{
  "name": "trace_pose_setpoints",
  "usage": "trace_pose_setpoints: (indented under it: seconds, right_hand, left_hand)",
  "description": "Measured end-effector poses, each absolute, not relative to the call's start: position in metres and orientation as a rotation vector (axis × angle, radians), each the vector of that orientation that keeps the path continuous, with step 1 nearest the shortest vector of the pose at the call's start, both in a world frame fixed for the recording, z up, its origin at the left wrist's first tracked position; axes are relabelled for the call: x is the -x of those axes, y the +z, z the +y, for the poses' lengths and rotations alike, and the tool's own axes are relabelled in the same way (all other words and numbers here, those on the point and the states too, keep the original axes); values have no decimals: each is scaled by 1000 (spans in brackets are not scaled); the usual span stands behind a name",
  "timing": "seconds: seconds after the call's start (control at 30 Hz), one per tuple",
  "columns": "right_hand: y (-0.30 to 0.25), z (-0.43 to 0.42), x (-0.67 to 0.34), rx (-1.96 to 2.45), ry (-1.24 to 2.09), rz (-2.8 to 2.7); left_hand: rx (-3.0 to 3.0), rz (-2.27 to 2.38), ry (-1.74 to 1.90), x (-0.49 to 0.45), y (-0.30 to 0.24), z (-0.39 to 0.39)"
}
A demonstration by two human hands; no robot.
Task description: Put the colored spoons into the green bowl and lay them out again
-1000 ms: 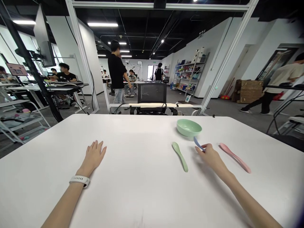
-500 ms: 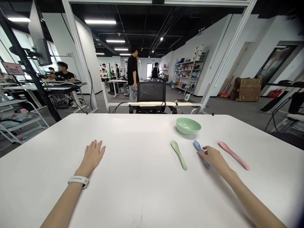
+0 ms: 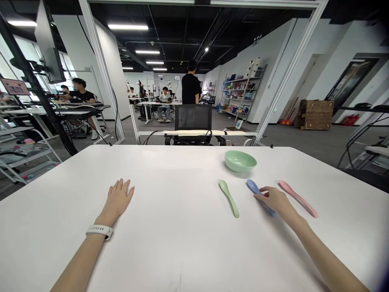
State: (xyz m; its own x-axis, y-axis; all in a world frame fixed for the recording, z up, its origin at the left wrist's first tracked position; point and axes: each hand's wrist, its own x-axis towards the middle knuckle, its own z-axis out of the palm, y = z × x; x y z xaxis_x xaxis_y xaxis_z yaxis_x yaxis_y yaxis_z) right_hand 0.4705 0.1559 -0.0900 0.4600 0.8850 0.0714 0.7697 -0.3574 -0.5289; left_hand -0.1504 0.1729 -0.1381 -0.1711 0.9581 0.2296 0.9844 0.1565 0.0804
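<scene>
My left hand (image 3: 116, 199) lies flat on the left side of the white table (image 3: 170, 227), fingers spread, touching nothing else. Over on the right, my right hand (image 3: 275, 199) has its thumb and fingers closed around the middle of a blue spoon (image 3: 253, 185). The spoon's bowl points away from me and its handle end shows below my fingers. A light green spoon (image 3: 229, 198) rests to the left of that hand, and a pink spoon (image 3: 298, 198) to its right. Behind the spoons stands a green bowl (image 3: 240, 161), with its visible inside bare.
A metal frame (image 3: 288, 69) rises beyond the table's far edge, with a black mesh chair (image 3: 193, 117) behind it. A person in black (image 3: 191, 88) stands farther back. A white rack (image 3: 24, 156) is at the left, and stocked shelves (image 3: 243, 91) stand at the back right.
The blue spoon's handle end has swung slightly right under my right hand, which has shifted a little right. My left hand stays put. The standing person in the background has moved right.
</scene>
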Motion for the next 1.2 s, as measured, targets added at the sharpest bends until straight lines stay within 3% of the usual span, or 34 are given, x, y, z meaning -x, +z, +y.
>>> trace_pose_setpoints:
  seconds: [0.47, 0.7, 0.93, 1.2]
  right_hand:
    - [-92, 159, -475, 2294, 325, -1393]
    - [-91, 168, -504, 1979, 75, -1614]
    - [-120, 177, -519, 1933, 351, -1591]
    - [-128, 182, -524, 1925, 336, -1598]
  left_hand:
    - [1934, -2262, -363, 151, -142, 173]
    - [1933, -2268, -360, 151, -141, 173]
    - [1921, -2265, -368, 142, -136, 167]
    - [1933, -2255, -387, 145, -139, 167]
